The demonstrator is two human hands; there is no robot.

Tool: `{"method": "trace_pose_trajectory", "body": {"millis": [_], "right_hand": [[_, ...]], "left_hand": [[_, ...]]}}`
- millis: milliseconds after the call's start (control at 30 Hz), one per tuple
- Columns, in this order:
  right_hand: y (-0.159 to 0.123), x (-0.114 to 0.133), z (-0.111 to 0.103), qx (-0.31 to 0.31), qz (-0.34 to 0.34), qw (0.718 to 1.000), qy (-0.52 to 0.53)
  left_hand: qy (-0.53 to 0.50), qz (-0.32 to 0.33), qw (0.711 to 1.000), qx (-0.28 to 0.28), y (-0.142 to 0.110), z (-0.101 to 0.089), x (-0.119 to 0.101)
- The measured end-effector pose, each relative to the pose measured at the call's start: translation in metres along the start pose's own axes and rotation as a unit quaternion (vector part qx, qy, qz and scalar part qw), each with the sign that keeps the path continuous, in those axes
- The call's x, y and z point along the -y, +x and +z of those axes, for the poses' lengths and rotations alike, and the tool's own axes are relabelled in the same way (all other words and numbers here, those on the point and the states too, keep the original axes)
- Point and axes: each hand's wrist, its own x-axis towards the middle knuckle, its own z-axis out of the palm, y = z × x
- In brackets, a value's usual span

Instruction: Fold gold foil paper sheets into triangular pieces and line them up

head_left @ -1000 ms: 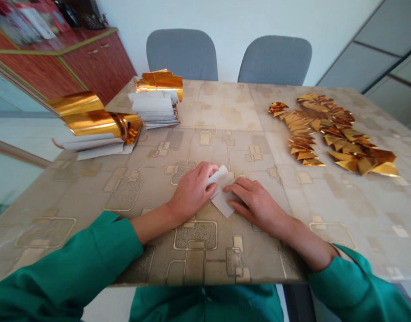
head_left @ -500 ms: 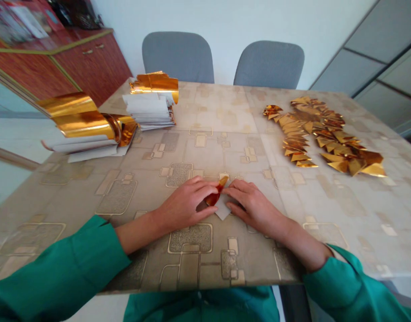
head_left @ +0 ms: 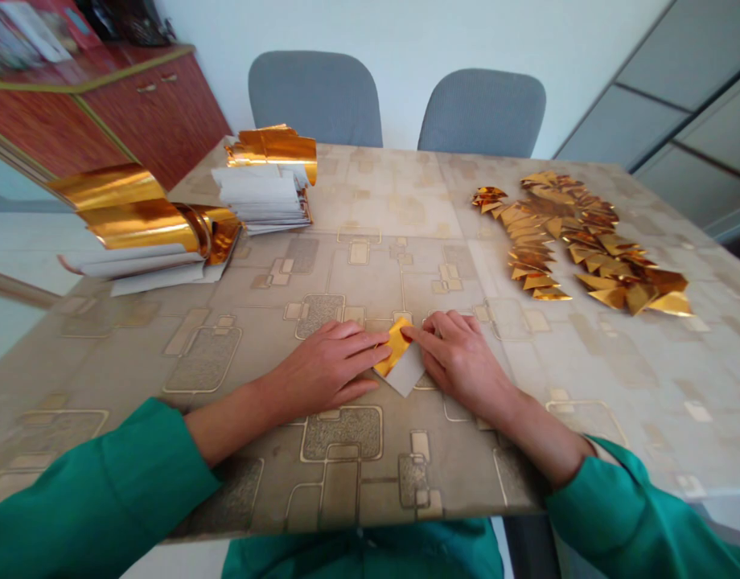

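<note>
A small piece of gold foil paper (head_left: pixel 395 347) lies on the table in front of me, partly folded over, its pale grey underside (head_left: pixel 405 375) showing at the lower right. My left hand (head_left: pixel 325 363) comes in from the left with its fingers stretched out, their tips flat on the gold fold. On the other side, my right hand (head_left: pixel 460 354) presses its index fingertip on the upper right corner of the fold. Its thumb is by the paper's right edge and its other fingers are curled in.
Two stacks of gold foil sheets, a near one (head_left: pixel 134 217) and a farther one (head_left: pixel 265 189), stand at the left. Many folded gold pieces (head_left: pixel 544 233) lie in overlapping rows at the right. Two grey chairs (head_left: pixel 315 96) are behind the patterned table (head_left: pixel 370 281).
The raised gold flap now lies flatter, with more of its face showing. My left fingers have straightened from a pinch. My right hand has shifted slightly right, its index finger on the corner.
</note>
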Motion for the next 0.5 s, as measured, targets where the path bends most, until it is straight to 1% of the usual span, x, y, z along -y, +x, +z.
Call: {"method": "trace_pose_trajectory", "body": {"millis": [100, 167, 300, 367, 500], "right_hand": [[0.001, -0.004, 0.002, -0.001, 0.017, 0.999, -0.039], [0.002, -0.007, 0.003, 0.001, 0.015, 0.999, -0.050], [0.003, -0.008, 0.003, -0.002, 0.002, 0.999, -0.047], [0.003, -0.006, 0.001, -0.027, -0.002, 0.999, -0.031], [0.004, 0.005, -0.003, -0.106, -0.007, 0.994, 0.040]], "left_hand": [[0.006, 0.018, 1.000, 0.000, 0.000, -0.002, 0.000], [0.014, 0.036, 0.999, -0.002, 0.001, -0.004, 0.000], [0.042, 0.084, 0.995, -0.034, 0.000, -0.005, -0.002], [0.050, 0.092, 0.993, -0.051, -0.002, -0.003, -0.004], [0.063, 0.065, 0.994, -0.061, -0.002, 0.004, -0.013]]}}
